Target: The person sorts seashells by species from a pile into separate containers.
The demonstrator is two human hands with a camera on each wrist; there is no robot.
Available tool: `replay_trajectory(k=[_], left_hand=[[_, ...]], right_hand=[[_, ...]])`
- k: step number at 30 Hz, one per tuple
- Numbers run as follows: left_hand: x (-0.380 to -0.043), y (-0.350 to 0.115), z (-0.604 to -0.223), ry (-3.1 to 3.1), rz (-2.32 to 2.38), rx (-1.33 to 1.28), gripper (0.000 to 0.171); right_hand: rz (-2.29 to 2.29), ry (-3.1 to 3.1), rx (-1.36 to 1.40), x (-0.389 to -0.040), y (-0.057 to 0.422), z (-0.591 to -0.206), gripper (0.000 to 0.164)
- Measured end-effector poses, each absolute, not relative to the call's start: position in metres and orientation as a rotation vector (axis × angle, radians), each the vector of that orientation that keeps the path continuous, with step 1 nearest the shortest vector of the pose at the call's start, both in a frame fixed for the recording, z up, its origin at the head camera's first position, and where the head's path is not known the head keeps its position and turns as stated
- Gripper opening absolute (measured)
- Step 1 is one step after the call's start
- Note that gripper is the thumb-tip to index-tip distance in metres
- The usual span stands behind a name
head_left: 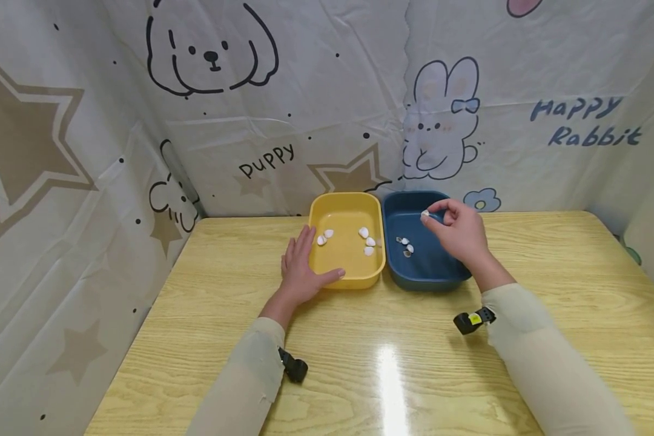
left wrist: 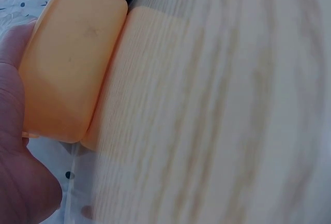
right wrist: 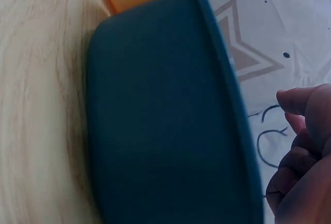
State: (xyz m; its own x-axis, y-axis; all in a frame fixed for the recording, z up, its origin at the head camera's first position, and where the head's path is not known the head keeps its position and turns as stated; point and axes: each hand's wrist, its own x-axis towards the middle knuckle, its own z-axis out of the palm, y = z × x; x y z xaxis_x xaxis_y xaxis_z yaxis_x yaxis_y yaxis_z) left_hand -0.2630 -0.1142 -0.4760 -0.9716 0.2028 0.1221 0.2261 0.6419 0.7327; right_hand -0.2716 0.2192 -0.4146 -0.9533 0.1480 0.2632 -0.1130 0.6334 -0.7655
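My left hand (head_left: 301, 269) is spread against the yellow bin (head_left: 346, 282), its fingers along the left side and its thumb over the front rim. In the left wrist view that hand touches the bin's outer wall (left wrist: 72, 63). Small white seashells (head_left: 370, 241) lie in two groups on the yellow floor. Above the dark blue bin (head_left: 427, 283), my right hand (head_left: 460, 233) pinches a small white shell (head_left: 425, 214) between thumb and index finger. Several small shells (head_left: 410, 248), some white and some brownish, lie in the blue bin. The right wrist view does not show the pinched shell.
The bins stand side by side on a wood-grain table (head_left: 338, 375), close to a printed cloth backdrop (head_left: 305, 121). More cloth hangs at the left and right. A black wrist camera (head_left: 469, 322) hangs under the right sleeve, another camera (head_left: 293, 366) beside the left sleeve.
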Motion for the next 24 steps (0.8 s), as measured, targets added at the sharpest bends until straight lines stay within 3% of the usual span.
replay_trajectory(k=[24], left_hand=[[-0.265, -0.111, -0.474, -2.827, -1.237, -0.369, 0.114]], right_hand=[[1.202, -2.612, -0.12, -0.283, 0.226, -0.432, 0.036]])
